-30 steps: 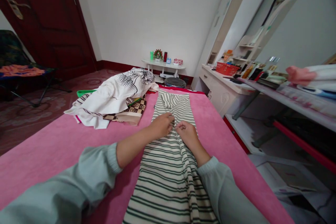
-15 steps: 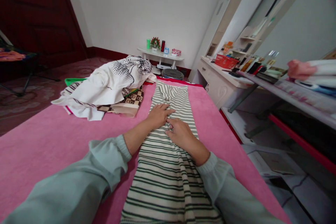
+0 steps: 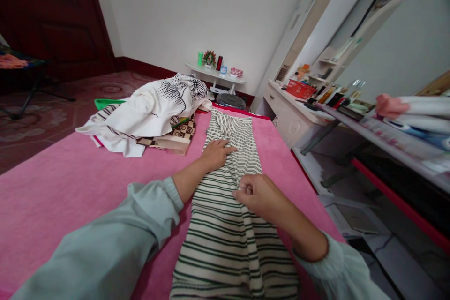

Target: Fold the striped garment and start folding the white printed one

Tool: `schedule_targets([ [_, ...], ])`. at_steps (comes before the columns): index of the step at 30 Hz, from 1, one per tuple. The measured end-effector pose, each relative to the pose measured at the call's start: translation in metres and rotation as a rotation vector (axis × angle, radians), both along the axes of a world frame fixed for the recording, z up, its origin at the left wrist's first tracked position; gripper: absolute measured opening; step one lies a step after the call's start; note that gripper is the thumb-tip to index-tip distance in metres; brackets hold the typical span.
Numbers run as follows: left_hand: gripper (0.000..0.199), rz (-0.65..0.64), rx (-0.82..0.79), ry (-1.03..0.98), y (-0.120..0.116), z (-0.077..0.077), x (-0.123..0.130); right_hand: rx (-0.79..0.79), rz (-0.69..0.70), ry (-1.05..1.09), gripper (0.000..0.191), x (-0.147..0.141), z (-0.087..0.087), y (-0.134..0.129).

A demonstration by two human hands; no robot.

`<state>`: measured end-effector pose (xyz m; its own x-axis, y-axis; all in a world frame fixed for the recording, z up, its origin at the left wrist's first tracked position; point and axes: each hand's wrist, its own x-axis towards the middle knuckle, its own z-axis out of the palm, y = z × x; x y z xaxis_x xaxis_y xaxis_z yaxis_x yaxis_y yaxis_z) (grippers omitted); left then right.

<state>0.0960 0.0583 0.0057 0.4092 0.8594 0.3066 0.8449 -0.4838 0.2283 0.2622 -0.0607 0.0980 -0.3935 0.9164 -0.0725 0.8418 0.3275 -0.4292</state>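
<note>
A white garment with dark green stripes (image 3: 221, 225), seemingly a knit top, lies lengthwise on the pink bedcover (image 3: 87, 187). It is folded into a long strip, with a raised fold running down its middle. My left hand (image 3: 216, 154) rests flat on the upper part, fingers spread. Nearer to me, my right hand (image 3: 258, 192) is closed, thumb and fingers pinching the cloth at the middle fold. The garment's lower hem lies close to me at the bottom of the view.
A heap of clothes with a white printed shirt (image 3: 144, 112) on top lies at the left far side of the bed. To the right stand a dressing table (image 3: 288, 112) with a red basket (image 3: 300, 89) and a grey-edged shelf (image 3: 379, 136). A small white stand (image 3: 216, 75) is by the wall.
My right hand has moved towards me and slightly right along the fold, away from my left hand, and its fingers have curled in. The left hand stays on the cloth.
</note>
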Motion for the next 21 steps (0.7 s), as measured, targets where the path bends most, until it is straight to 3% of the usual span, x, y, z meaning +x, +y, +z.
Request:
schedule_targets([
  [2, 0.051, -0.017, 0.013, -0.020, 0.000, 0.000, -0.001, -0.044, 0.003, 0.125, 0.020, -0.007, -0.003, -0.005],
  [5, 0.048, -0.049, 0.027, -0.087, 0.001, -0.001, -0.004, -0.185, 0.146, 0.161, 0.009, -0.014, -0.009, -0.022],
  [10, 0.045, -0.075, 0.011, -0.256, 0.005, -0.008, -0.009, -0.183, 0.248, 0.033, 0.027, -0.004, -0.010, -0.062],
  [14, 0.044, -0.104, -0.007, -0.298, 0.008, -0.010, -0.009, -0.241, 0.504, -0.112, 0.033, 0.009, -0.011, -0.082],
  [16, 0.044, -0.107, -0.023, -0.317, 0.008, -0.009, -0.008, -0.314, 0.591, -0.049, 0.024, 0.016, -0.011, -0.083],
  [19, 0.042, -0.130, -0.059, -0.378, 0.004, -0.007, -0.009, -0.313, 0.409, 0.139, 0.014, 0.037, -0.005, -0.074],
  [21, 0.040, -0.173, -0.091, -0.420, -0.003, -0.006, -0.016, -0.142, 0.225, 0.156, 0.020, 0.059, -0.003, -0.063],
])
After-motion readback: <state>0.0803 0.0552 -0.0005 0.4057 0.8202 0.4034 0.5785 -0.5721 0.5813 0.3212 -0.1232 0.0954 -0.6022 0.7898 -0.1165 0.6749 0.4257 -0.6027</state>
